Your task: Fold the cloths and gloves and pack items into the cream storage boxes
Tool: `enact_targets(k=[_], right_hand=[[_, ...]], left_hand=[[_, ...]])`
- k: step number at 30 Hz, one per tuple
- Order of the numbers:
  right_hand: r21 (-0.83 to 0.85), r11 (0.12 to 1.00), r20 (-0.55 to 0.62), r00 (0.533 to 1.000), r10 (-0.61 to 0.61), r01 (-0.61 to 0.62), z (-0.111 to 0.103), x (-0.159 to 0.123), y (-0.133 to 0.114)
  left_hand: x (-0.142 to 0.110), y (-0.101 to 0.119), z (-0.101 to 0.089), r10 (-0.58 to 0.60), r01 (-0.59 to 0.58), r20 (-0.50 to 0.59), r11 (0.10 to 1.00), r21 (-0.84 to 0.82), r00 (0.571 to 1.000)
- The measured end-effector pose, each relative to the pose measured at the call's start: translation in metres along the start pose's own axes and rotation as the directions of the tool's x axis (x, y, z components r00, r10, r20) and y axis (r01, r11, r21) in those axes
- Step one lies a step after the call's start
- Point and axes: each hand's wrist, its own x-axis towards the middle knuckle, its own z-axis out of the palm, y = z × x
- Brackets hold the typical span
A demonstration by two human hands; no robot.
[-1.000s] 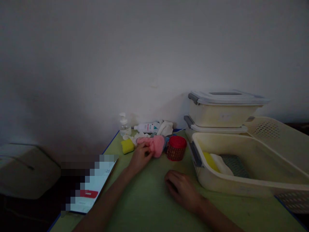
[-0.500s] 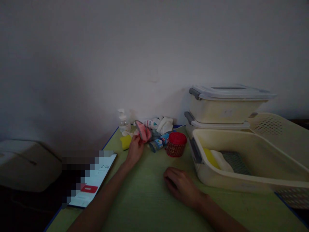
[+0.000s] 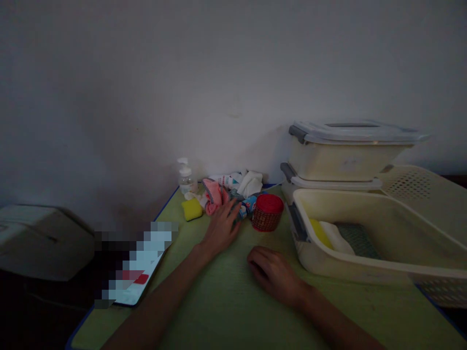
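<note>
My left hand [image 3: 222, 229] reaches across the green table with its fingers spread, and nothing is gripped in it. Its fingertips are at the blue-labelled bottle [image 3: 248, 206], partly covering it; whether they touch I cannot tell. Just behind the hand lies a crumpled pink cloth [image 3: 214, 193] with a dark patterned edge. To its left sits a yellow sponge [image 3: 191, 209], and to the right of the bottle stands a red woven round container [image 3: 267, 214]. My right hand [image 3: 272, 274] rests on the tabletop, fingers curled in, with no object visible in it.
A cream open bin [image 3: 365, 272] on the right holds a yellow item, a white item and a grey-green cloth [image 3: 357, 239]. Behind it are stacked lidded boxes [image 3: 350, 160]. A clear pump bottle [image 3: 187, 182], white tube [image 3: 224, 181] and white cloth [image 3: 251, 183] line the back; a phone [image 3: 146, 272] lies left.
My left hand has let go of the pink cloth, which now lies lower on the pile. The hand has moved right towards the blue-labelled bottle and its fingers have spread. My right hand stays put.
</note>
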Motion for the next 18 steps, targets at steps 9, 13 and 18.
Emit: enact_targets(k=[9, 13, 18], right_hand=[[-0.011, 1.000, 0.005, 1.000, 0.001, -0.001, 0.001, -0.001, 0.000], [-0.046, 0.999, 0.008, 1.000, -0.009, 0.010, 0.000, 0.000, -0.001], [-0.123, 0.992, 0.070, 0.997, 0.019, -0.010, -0.004, 0.000, -0.002]], left_hand=[[0.003, -0.006, 0.001, -0.077, 0.082, 0.087, 0.995, -0.055, 0.993], [0.004, -0.003, -0.010, -0.108, 0.109, 0.083, 0.994, -0.012, 0.991], [0.003, -0.001, -0.026, -0.128, 0.119, 0.080, 0.987, 0.107, 0.989]])
